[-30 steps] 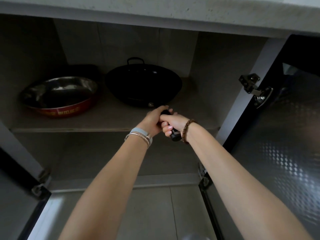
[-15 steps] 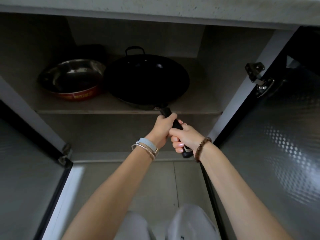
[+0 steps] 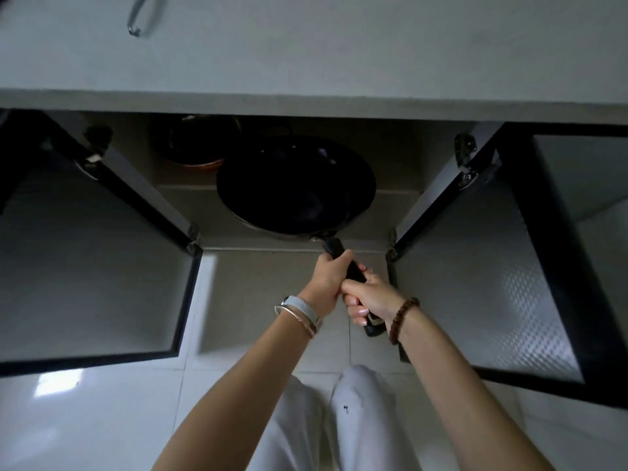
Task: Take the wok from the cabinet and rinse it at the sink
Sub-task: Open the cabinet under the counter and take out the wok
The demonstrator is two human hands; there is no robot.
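Black steel, the wok (image 3: 295, 185) sits at the mouth of the cabinet (image 3: 418, 154), its bowl jutting past the shelf edge (image 3: 183, 189), open side up; whether it rests there or is lifted I cannot tell. Its long axis runs from the bowl at eleven o'clock down the handle (image 3: 334, 248) to the butt at five o'clock, pointing at the person; the left hand (image 3: 328, 283) wraps the handle nearer the bowl; the right hand (image 3: 368, 297) grips just behind, the two touching. To lift well, I judge, hold both fists tight; draw it level and straight out between the left door (image 3: 95, 266) at nine o'clock and the right door (image 3: 482, 273) at three, clear of the red-rimmed pan (image 3: 200, 147) at ten o'clock and the countertop lip (image 3: 306, 105) at twelve.
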